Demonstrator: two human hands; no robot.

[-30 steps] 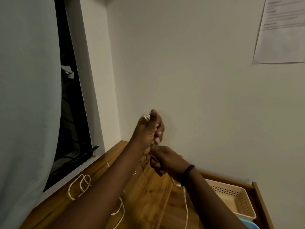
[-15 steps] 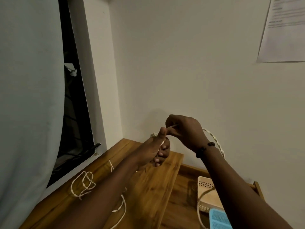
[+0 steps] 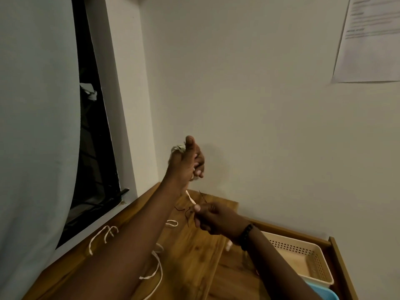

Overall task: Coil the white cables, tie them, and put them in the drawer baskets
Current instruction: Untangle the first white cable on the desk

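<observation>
White cable [image 3: 190,197]: you're keeping wound loops clenched in your raised left hand [image 3: 186,162] while your right hand [image 3: 213,218] is pinching the free strand taut, readying another wrap.

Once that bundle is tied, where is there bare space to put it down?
The beige basket in the drawer shows an open floor. Bare wood also lies on the wooden top between the loose white cables and its right edge. The top is crowded nearer the window, where cable loops lie beside the left hand's forearm.
</observation>
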